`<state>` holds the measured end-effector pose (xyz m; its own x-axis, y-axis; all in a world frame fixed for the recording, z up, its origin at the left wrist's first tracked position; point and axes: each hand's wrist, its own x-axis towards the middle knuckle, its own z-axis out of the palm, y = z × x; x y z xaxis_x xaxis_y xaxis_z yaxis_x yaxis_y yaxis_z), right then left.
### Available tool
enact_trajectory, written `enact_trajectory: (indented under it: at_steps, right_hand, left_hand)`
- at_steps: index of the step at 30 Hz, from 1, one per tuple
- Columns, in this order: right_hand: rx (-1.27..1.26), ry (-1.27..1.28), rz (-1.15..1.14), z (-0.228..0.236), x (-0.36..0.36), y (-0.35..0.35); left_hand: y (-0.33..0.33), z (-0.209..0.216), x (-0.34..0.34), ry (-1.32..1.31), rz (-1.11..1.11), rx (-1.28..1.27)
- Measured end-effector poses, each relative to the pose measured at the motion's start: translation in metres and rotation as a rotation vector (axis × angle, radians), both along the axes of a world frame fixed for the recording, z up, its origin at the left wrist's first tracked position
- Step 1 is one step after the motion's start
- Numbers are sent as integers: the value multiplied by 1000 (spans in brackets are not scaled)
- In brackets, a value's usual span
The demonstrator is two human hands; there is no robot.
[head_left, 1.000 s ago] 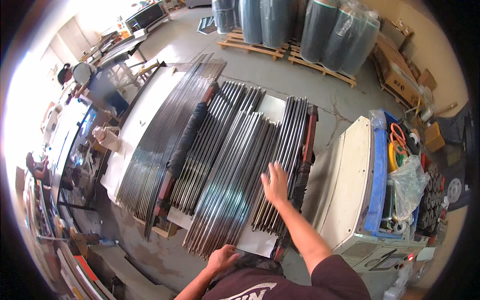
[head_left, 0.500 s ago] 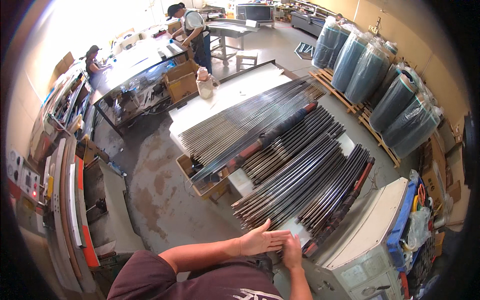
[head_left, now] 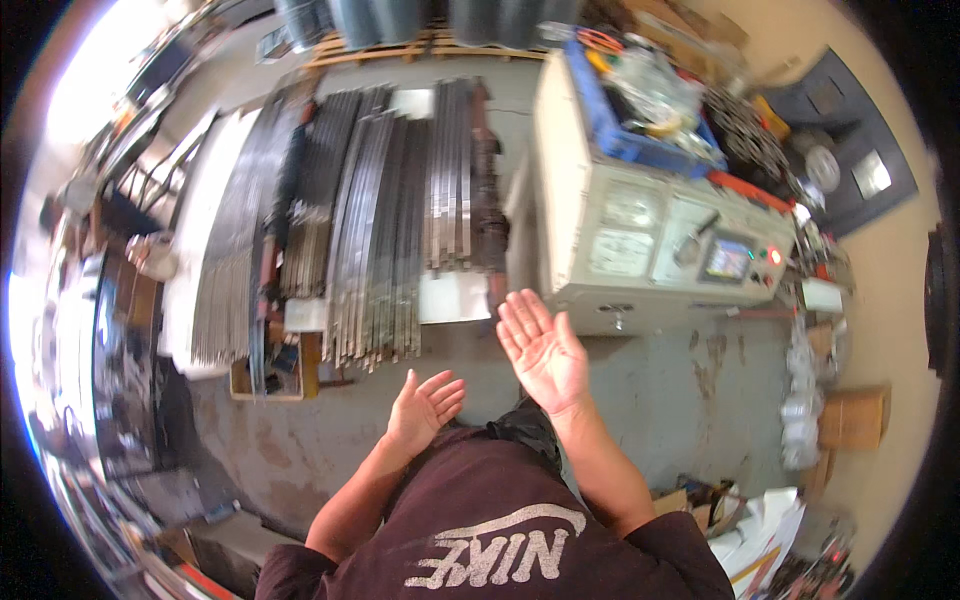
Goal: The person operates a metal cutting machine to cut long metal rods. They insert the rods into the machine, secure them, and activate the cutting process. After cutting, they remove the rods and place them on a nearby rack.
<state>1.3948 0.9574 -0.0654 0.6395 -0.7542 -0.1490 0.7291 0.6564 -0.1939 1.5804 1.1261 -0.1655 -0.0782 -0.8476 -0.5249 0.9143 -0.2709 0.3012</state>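
Note:
Both of my hands are bare and hold nothing. My left hand (head_left: 425,410) is in front of my body with its fingers stretched out, near the front ends of the metal rods. My right hand (head_left: 543,352) is raised a little farther out, palm showing and fingers extended. Beyond them, bundles of long dark metal rods (head_left: 375,240) lie side by side on a white-topped table (head_left: 455,297). A thinner, paler set of rods (head_left: 235,250) rests on its left part. Long dark wrapped bars (head_left: 283,190) separate some of the bundles.
A cream machine cabinet (head_left: 620,265) with a small screen and a red light stands at the right, carrying a blue crate (head_left: 610,130) of plastic-wrapped items. An open cardboard box (head_left: 270,380) sits below the rods. Wrapped rolls (head_left: 370,20) stand on a wooden pallet (head_left: 400,48) at the back.
The view has swung to the right, bringing the cabinet's front and screen in. My hands, close together before, have come apart with palms showing. The co-workers can no longer be made out.

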Motion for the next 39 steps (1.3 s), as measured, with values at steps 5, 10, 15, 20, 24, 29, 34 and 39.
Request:
enact_trajectory:
  at_steps: [5,10,15,20,24,29,34,39]
  right_hand:
    - [-156,571,59,-65,-71,12]
    - [-112,1028,111,-127,-195,31]
    - [115,919,-228,-157,-294,37]
    - [200,1064,-619,-168,-375,58]
    - [369,1227,-674,-174,-404,104]
    - [841,1169,-1017,-260,-369,183]
    - [1124,1883,23,-390,-251,323]
    - [1113,1459,-34,-400,-126,326]
  left_hand:
    - [-20,-21,-34,-138,-100,77]
    - [-77,-34,-100,-354,-327,92]
    - [-146,-34,-184,-542,-508,95]
    - [-209,-32,-284,-662,-906,30]
    - [-242,-34,-339,-715,-1191,-137]
    - [-280,-38,-387,-682,-1541,-291]
    - [-305,-47,-425,-705,-1746,-427]
    - [-346,-77,-407,-715,-1818,-463]
